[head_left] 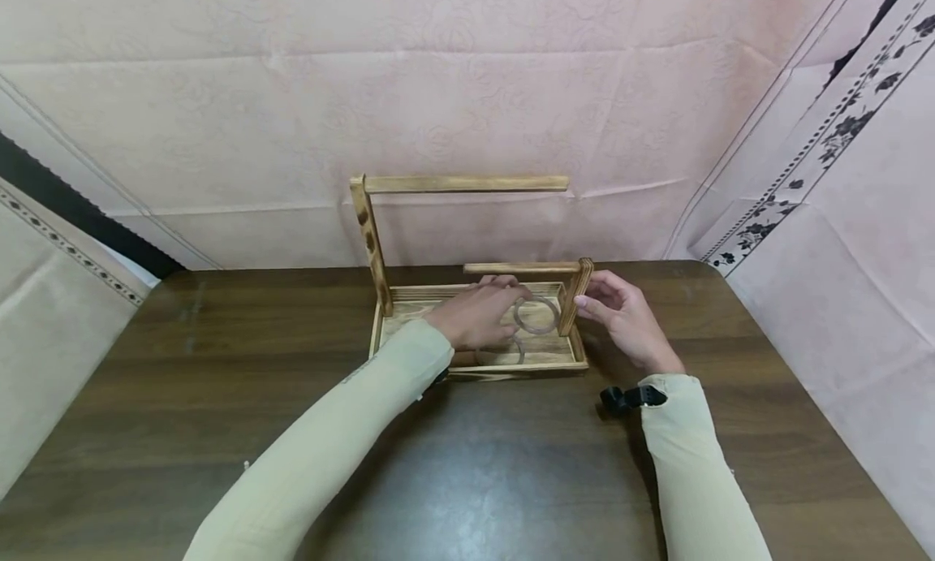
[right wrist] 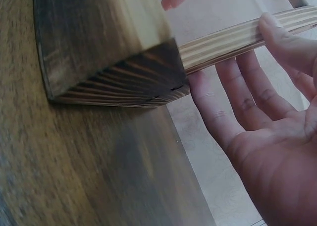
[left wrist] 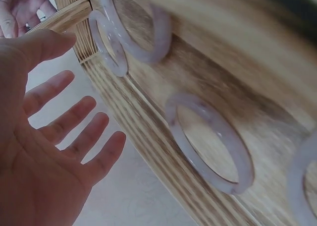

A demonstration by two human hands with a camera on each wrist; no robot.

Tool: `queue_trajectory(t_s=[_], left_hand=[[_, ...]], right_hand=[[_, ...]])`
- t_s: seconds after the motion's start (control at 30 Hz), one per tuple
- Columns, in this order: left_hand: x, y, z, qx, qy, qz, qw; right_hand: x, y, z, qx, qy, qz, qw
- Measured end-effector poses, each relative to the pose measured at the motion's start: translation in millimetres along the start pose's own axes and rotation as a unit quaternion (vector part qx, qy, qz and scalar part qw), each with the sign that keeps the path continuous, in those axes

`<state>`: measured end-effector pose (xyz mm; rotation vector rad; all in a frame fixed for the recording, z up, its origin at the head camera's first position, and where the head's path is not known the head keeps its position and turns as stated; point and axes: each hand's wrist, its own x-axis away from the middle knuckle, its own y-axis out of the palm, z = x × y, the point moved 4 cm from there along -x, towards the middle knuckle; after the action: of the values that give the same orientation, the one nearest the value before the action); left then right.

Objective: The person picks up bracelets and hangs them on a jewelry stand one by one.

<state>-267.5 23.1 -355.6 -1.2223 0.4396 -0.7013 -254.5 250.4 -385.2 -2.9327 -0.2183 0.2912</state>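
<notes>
Wooden tray (head_left: 526, 372) on a worktop (head_left: 453, 480), pale bangles (left wrist: 229, 185) lying inside it, with likely points of mishap.
The right hand (head_left: 624, 317) grips the shorter right post (head_left: 575, 297) between thumb and fingers; the left hand (head_left: 482, 313) is released, its fingers loosely spread over the tray, with nothing visible in its grasp. Uneven pull on the post could strain its joint or tilt the tray, sliding the bangles against one another and perhaps chipping them. The left hand is near the low bar (head_left: 522, 268); a careless lift could knock that bar's free end and jolt the tray.
</notes>
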Motion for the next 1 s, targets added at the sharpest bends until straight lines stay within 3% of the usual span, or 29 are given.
queue_trajectory(t_s=[0.2,0.7,1.0], left_hand=[[-10.6,1.5,7.5,0.000,0.016,-0.001,0.9999],[-29.4,8.1,19.4,0.024,-0.010,-0.046,0.9986],[-43.7,13.4,27.8,-0.011,-0.018,-0.074,0.9970]], right_hand=[[-0.5,-1,1,0.002,0.004,0.003,1.0000],[-1.5,0,1,-0.008,0.011,0.003,0.9999],[-1.4,0,0,-0.003,0.025,0.000,0.9997]])
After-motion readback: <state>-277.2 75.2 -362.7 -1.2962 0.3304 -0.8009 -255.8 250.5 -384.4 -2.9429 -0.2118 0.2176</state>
